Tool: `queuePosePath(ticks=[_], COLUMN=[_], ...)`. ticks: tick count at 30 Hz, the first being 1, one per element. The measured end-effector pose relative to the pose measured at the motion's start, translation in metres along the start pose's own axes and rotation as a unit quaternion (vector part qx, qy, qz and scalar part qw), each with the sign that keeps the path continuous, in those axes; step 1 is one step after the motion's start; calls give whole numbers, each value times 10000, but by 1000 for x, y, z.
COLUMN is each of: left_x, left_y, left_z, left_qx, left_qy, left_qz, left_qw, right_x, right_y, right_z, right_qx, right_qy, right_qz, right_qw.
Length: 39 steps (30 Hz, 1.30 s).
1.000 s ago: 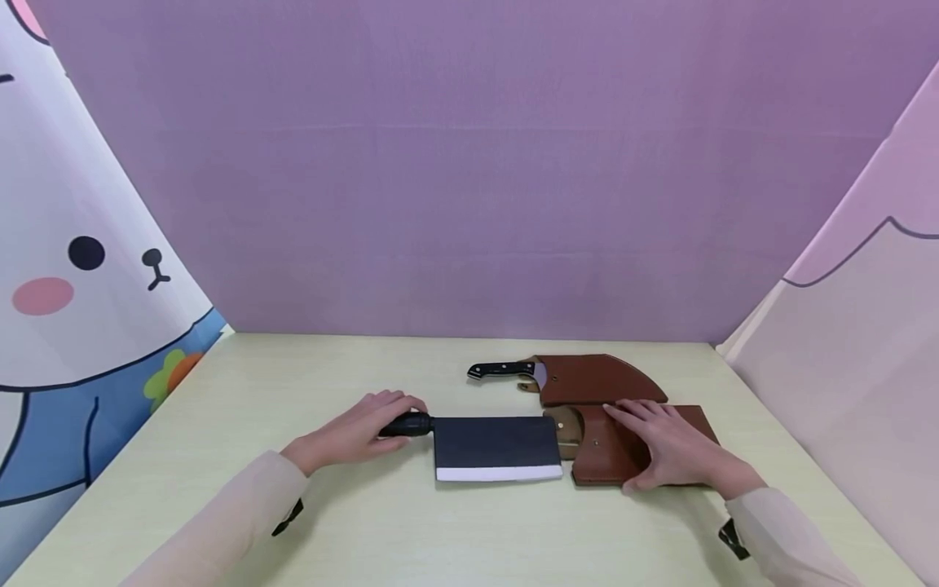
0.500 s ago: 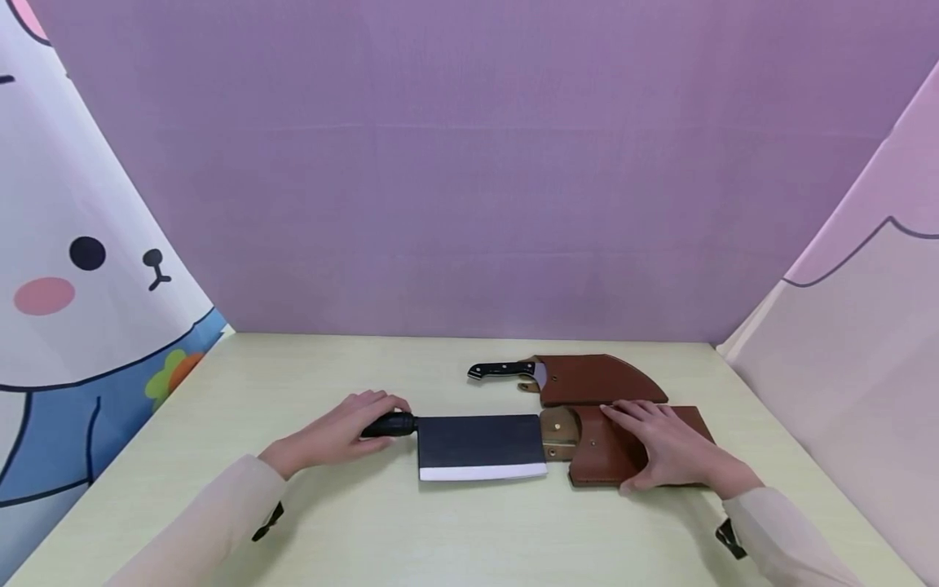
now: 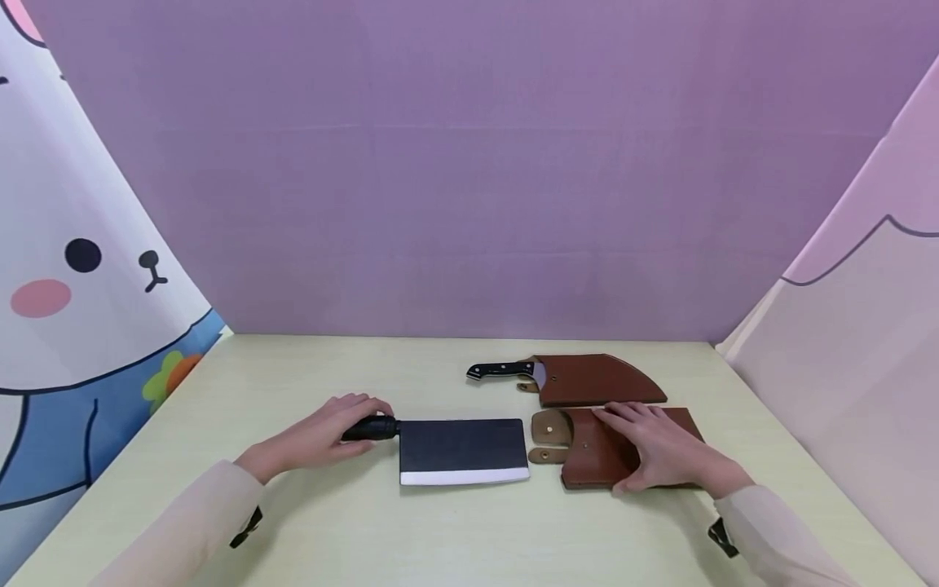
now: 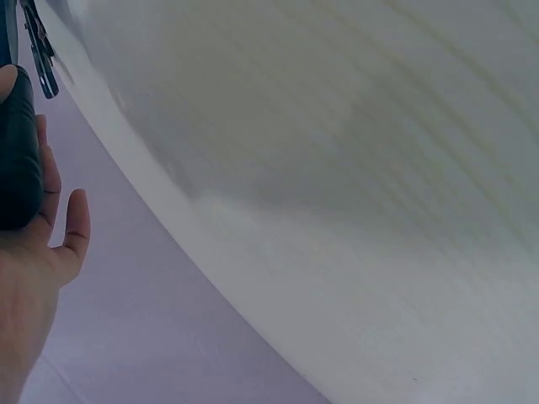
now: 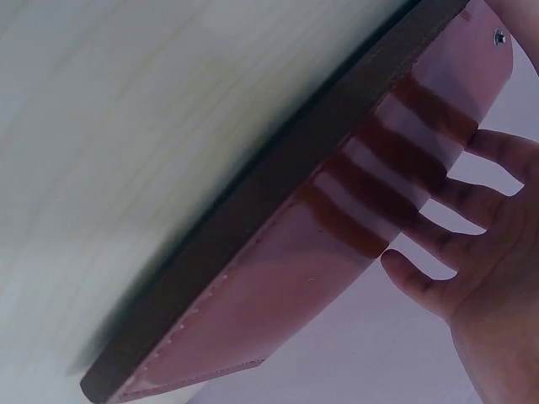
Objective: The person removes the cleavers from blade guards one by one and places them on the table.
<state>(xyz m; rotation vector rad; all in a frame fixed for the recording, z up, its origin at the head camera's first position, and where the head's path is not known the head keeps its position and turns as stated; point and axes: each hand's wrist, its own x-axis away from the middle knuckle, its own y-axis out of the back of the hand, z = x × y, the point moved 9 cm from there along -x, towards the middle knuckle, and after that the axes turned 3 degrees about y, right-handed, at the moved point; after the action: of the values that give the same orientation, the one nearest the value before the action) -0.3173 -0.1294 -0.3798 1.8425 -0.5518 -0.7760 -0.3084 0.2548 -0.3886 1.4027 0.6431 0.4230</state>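
My left hand (image 3: 319, 436) grips the black handle of a cleaver (image 3: 464, 447). The blade is wide and dark with a bright lower edge, and points right, low over the table. In the left wrist view, the thumb lies on the dark handle (image 4: 18, 160). My right hand (image 3: 663, 452) holds a brown leather knife sheath (image 3: 590, 465) across its width, fingertips at the far edge and thumb at the near edge. The sheath's tan flap (image 3: 548, 427) and strap (image 3: 547, 456) lie open toward the blade's tip. In the right wrist view, spread fingers (image 5: 459, 248) meet the glossy leather.
Behind the held sheath lies a second knife with a black riveted handle (image 3: 502, 371), its blade inside another brown sheath (image 3: 597, 381). The pale table (image 3: 440, 538) ends at a purple backdrop (image 3: 469, 204). Printed cloths stand on the left (image 3: 110, 244) and right (image 3: 858, 367).
The cleaver has slid left in my left hand, off the tan flap, leaving a narrow gap. The sheath under my right hand has shifted slightly left. The second knife stays put.
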Motion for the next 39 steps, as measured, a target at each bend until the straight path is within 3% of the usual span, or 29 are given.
queuePosePath(ticks=[22,39], left_x=[22,25], left_y=[11,7], left_z=[10,15], left_qx=[108,201], left_qy=[-16,-18], left_qz=[35,164], left_qw=[9999,9997], right_x=[-3,-4], right_y=[-6,-16], right_z=[3,-2], right_qx=[-96,-294], right_qy=[-43,-114], right_qz=[279,509], right_qw=[9996,9982])
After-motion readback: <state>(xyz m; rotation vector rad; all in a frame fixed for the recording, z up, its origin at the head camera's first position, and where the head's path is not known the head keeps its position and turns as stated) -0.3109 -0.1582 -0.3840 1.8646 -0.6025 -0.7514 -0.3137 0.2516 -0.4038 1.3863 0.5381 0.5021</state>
